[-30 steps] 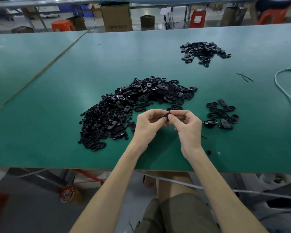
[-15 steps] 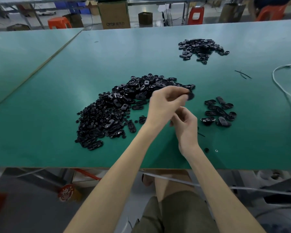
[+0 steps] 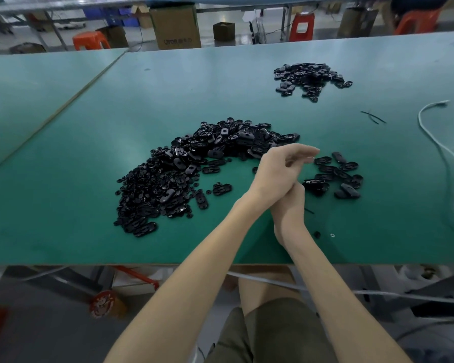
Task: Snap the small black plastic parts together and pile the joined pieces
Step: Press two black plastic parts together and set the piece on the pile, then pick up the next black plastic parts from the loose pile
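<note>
Fingers of the left hand [image 3: 278,170] are loosely spread and empty, reaching across the right hand toward the small pile of joined pieces [image 3: 334,176] on the right. Half a second ago that hand was lifted with a dark piece pinched at its tips, and a second ago both hands were pressing parts together in front of the body. The piece has gone from the fingers, so it has most likely just been dropped onto that small pile, though which piece it is cannot be told.

Going left to right across the green tabletop [image 3: 63,231]: the large heap of loose black parts [image 3: 184,174] lies left of centre, smaller round bits at its near left end and longer oval shells toward the far right end. The left forearm crosses over the right hand [image 3: 290,208], which rests low on the tabletop, its fingers hidden under the left wrist, so whether it holds anything cannot be told. Just right of the hands sits the joined pile, and far beyond it a second, larger cluster of black pieces [image 3: 309,77]. A white cable [image 3: 446,153] trails along the right edge.

One assembly looks complete; the next step is probably to fetch fresh parts from the heap.
</note>
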Demonstrator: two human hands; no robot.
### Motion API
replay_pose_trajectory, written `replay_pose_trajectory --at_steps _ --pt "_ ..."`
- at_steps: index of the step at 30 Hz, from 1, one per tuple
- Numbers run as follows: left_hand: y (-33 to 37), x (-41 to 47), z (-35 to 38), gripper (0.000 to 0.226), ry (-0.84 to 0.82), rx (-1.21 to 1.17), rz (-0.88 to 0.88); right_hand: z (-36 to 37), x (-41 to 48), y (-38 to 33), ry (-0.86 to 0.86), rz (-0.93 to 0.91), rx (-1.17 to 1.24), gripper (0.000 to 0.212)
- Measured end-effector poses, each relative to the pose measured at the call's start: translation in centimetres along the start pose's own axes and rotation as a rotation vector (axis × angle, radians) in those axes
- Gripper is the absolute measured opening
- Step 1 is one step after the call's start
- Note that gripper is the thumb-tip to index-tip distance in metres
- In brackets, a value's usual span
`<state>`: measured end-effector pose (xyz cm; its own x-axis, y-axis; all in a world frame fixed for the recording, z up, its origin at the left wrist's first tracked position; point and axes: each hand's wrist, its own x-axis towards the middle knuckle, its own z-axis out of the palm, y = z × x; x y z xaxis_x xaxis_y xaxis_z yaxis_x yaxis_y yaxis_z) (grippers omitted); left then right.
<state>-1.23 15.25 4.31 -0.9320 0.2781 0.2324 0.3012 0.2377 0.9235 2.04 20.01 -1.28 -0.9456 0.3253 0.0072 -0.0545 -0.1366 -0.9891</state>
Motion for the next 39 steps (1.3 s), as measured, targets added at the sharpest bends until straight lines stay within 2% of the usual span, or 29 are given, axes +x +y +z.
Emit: replay_pose_trajectory --at_steps 3,6,10,15,19,22,26,30,39 --pt "-0.4 -1.3 -1.6 0.046 0.149 0.003 -0.008 0.1 0.1 -0.4 -0.006 -0.04 0.087 0.014" --pt "-1.8 -2.6 -4.2 0.039 0.239 0.204 -0.052 0.1 0.2 -0.1 0.002 -0.052 0.02 0.015" --pt "-4.1 -4.4 -7.9 0.024 0.24 0.642 -0.121 0.2 0.4 0.2 0.013 -0.055 0.003 0.018" --pt "-5.1 -5.2 -10.0 0.026 0.172 0.796 -0.236 0.2 0.5 0.4 -0.007 -0.064 -0.013 0.017" --pt "-5.3 -5.5 -9.7 0.017 0.198 0.787 -0.189 0.2 0.5 0.4 -0.024 -0.063 -0.03 0.017" --pt "-5.2 -5.5 -9.1 0.019 0.255 0.797 -0.136 0.1 0.4 0.3 -0.036 -0.069 -0.032 0.017" --pt "-4.9 -5.3 -8.8 0.016 0.329 0.591 -0.127 0.1 0.1 0.0 -0.106 -0.086 -0.012 0.015" --pt "-4.5 -4.9 -9.0 0.012 0.307 0.362 -0.165 0.2 0.0 0.0 -0.188 -0.089 -0.025 0.01" --pt "-4.6 -5.2 -9.7 0.011 0.165 0.337 -0.131 0.1 0.2 0.3 -0.241 -0.078 -0.048 0.01"
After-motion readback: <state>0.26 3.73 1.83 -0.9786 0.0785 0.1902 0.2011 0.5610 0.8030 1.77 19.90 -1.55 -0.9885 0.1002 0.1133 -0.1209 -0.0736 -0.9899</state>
